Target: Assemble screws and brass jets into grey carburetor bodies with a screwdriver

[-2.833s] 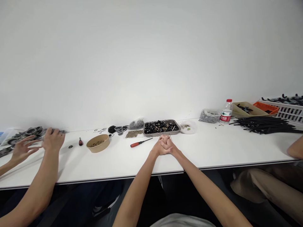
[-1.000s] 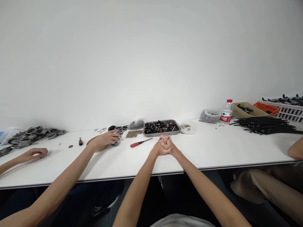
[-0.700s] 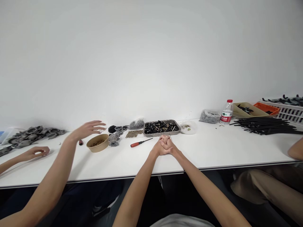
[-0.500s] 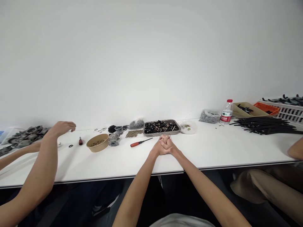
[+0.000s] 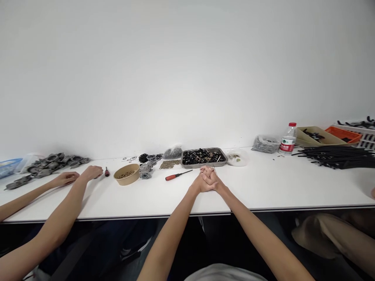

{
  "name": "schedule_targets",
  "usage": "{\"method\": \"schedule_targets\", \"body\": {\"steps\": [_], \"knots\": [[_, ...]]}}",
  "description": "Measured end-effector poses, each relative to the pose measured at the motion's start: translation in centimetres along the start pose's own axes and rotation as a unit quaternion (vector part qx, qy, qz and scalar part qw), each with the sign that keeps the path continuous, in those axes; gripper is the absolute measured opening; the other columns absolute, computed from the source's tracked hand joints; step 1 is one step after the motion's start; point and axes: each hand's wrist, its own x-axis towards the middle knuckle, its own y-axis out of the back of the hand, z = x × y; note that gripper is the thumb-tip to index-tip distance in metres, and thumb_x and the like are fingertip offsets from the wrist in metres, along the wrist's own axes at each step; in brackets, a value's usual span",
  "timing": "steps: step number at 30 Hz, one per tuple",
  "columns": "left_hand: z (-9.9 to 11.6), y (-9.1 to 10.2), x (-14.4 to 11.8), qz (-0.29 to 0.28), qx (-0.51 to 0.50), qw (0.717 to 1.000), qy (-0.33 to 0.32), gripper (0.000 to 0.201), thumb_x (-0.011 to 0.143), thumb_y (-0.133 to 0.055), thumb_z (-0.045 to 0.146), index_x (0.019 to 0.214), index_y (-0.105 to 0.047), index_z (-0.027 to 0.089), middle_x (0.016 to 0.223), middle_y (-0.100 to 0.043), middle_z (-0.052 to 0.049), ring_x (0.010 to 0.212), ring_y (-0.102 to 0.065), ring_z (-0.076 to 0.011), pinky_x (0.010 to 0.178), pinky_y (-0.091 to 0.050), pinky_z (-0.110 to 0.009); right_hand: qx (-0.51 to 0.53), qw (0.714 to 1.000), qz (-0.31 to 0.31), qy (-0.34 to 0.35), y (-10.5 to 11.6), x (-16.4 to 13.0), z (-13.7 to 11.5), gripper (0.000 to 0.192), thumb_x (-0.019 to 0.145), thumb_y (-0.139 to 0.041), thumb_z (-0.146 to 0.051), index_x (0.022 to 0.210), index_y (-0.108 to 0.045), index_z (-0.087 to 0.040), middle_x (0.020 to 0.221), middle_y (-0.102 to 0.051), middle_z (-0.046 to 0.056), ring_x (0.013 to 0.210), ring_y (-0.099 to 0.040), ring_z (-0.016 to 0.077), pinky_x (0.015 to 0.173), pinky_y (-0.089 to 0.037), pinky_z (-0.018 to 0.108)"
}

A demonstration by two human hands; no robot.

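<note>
Clasped tight, fingers interlaced, the left hand (image 5: 202, 183) and the right hand (image 5: 213, 182) hold each other and rest on the white table (image 5: 252, 191), set back from its front edge. Just beyond them, toward the left, a red-handled screwdriver (image 5: 172, 176) lies flat, its dark shaft slanting toward the back edge and the metal tray. Farther left at about that depth sit a tan bowl (image 5: 123, 181) with small brass-coloured pieces inside and, just beside it, a grey metal part (image 5: 145, 170). Past the bowl, a co-worker's two hands (image 5: 93, 172) are low over the table, one near a second screwdriver (image 5: 107, 172); what they hold cannot be made out.

Nearer the back edge, straight ahead of the clasped hands, stands the metal tray (image 5: 204, 165), heaped with black and brass-coloured parts. A patch of small brass-coloured pieces (image 5: 170, 164) lies left of it, a clear bag (image 5: 238, 159) right of it. Black rods (image 5: 336, 156) spread along the right-hand stretch. Against the back edge are grey castings (image 5: 55, 162) at the left and, at the right, a red-capped bottle (image 5: 287, 140), a beige bin (image 5: 328, 139) and an orange bin (image 5: 344, 134).
</note>
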Motion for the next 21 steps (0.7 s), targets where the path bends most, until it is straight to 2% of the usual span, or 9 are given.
{"method": "schedule_targets", "body": {"steps": [5, 10, 12, 14, 16, 18, 21], "knots": [[-1.1, 0.3, 0.1, -0.049, 0.048, 0.998, 0.001, 0.074, 0.078, -0.069, 0.043, 0.141, -0.039, 0.018, 0.134, -0.049, -0.016, 0.116, -0.055, -0.0303, 0.098, -0.05, -0.048, 0.009, 1.0, 0.026, 0.004, -0.2, -0.1, 0.9, 0.045, 0.085, -0.045, -0.04, 0.122, -0.049, -0.016, 0.102, -0.064, 0.01, 0.097, -0.062, 0.0245, 0.088, -0.05, 0.041], [0.3, 3.1, 1.1, -0.137, 0.119, 0.983, 0.006, 0.083, 0.072, -0.064, 0.065, 0.145, -0.033, 0.037, 0.149, -0.034, -0.013, 0.113, -0.059, -0.0355, 0.093, -0.05, -0.052, -0.001, 0.996, 0.088, -0.023, 0.1, -0.3, 0.4, 0.059, 0.089, -0.04, -0.049, 0.137, -0.038, -0.015, 0.129, -0.055, 0.016, 0.1, -0.064, 0.0258, 0.077, -0.054, 0.036], [1.0, 4.6, 1.4, -0.192, 0.153, 0.969, 0.01, 0.084, 0.072, -0.064, 0.065, 0.146, -0.03, 0.041, 0.151, -0.032, -0.011, 0.108, -0.062, -0.0319, 0.091, -0.05, -0.047, -0.01, 0.995, 0.096, -0.037, 0.3, -0.4, 0.0, 0.059, 0.09, -0.04, -0.052, 0.136, -0.042, -0.015, 0.135, -0.052, 0.017, 0.089, -0.066, 0.0239, 0.071, -0.053, 0.034], [1.4, 6.1, 1.6, -0.215, 0.167, 0.962, 0.017, 0.081, 0.075, -0.066, 0.056, 0.145, -0.027, 0.045, 0.148, -0.039, -0.006, 0.104, -0.064, -0.0258, 0.09, -0.051, -0.039, -0.018, 0.994, 0.098, -0.051, 0.4, -0.5, -0.3, 0.057, 0.091, -0.041, -0.054, 0.133, -0.047, -0.015, 0.127, -0.058, 0.015, 0.075, -0.066, 0.0206, 0.068, -0.052, 0.033], [1.2, 7.8, 1.8, -0.189, 0.182, 0.964, 0.042, 0.078, 0.079, -0.064, 0.048, 0.146, -0.024, 0.045, 0.144, -0.046, -0.003, 0.108, -0.063, -0.0228, 0.089, -0.05, -0.033, -0.021, 0.992, 0.108, -0.07, 0.4, -0.4, -0.5, 0.051, 0.092, -0.042, -0.052, 0.128, -0.051, -0.017, 0.108, -0.067, 0.011, 0.064, -0.063, 0.0176, 0.066, -0.051, 0.031], [0.4, 9.9, 1.8, -0.134, 0.209, 0.965, 0.09, 0.075, 0.084, -0.058, 0.045, 0.148, -0.02, 0.036, 0.141, -0.05, -0.006, 0.116, -0.059, -0.0237, 0.091, -0.049, -0.032, -0.017, 0.988, 0.127, -0.091, 0.4, -0.3, -0.5, 0.043, 0.094, -0.042, -0.05, 0.121, -0.053, -0.018, 0.096, -0.068, 0.007, 0.058, -0.061, 0.0153, 0.063, -0.05, 0.029], [-1.8, 13.7, 1.7, -0.059, 0.258, 0.949, 0.169, 0.063, 0.09, -0.046, 0.041, 0.146, -0.023, 0.024, 0.135, -0.054, -0.014, 0.118, -0.057, -0.0266, 0.095, -0.047, -0.037, -0.001, 0.981, 0.157, -0.116, 0.5, -0.2, -0.4, 0.036, 0.097, -0.037, -0.049, 0.108, -0.053, -0.019, 0.094, -0.066, 0.006, 0.054, -0.059, 0.0122, 0.058, -0.048, 0.025]]}}
